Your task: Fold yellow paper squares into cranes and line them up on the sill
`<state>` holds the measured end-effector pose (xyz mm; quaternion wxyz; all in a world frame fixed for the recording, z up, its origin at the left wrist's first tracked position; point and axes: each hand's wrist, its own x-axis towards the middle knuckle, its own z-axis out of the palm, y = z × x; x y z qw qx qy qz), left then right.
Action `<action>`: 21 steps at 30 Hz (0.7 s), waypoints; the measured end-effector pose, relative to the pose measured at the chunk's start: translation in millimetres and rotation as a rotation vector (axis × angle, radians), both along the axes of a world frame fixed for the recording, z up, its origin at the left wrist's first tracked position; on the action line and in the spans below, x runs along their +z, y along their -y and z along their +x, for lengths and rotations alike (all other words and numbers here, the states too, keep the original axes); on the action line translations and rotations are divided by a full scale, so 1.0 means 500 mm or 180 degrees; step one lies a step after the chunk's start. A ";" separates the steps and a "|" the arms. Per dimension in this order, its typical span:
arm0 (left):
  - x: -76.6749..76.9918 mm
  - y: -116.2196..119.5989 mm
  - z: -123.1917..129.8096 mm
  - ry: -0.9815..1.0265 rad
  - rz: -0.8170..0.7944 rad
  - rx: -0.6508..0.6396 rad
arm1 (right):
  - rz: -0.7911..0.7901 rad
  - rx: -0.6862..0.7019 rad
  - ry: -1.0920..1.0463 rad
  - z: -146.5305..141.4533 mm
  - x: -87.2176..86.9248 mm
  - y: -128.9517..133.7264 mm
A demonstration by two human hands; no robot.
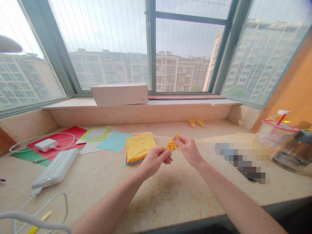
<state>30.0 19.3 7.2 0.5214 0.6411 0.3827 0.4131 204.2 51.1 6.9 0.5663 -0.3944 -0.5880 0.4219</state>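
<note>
Between my two hands, above the stone counter, is a yellow folded paper crane (172,145). My left hand (156,160) pinches its lower left side between thumb and fingers. The upper right part of the crane is pinched by my right hand (187,148). Fingertips cover some of the folds. Just behind my left hand lies a stack of yellow origami paper (140,147), with red and blue sheets showing at its lower edge. Two finished yellow paper cranes (196,122) stand farther back near the wall.
Red, green and light blue sheets (116,141) lie on the left, with a white charger (46,145), power bank (56,167) and cables. A white box (120,94) sits on the sill. At right are a blurred dark object (240,162), a plastic cup (275,133) and a jar (293,152).
</note>
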 end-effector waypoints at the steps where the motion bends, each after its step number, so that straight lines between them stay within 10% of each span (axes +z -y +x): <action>1: 0.001 -0.001 -0.001 0.0016 0.0044 -0.0021 | -0.0044 -0.0056 -0.0091 0.002 0.000 -0.002; 21: 0.009 -0.008 -0.012 0.0476 -0.0041 -0.0213 | -0.1071 0.0492 -0.1417 0.016 0.020 -0.003</action>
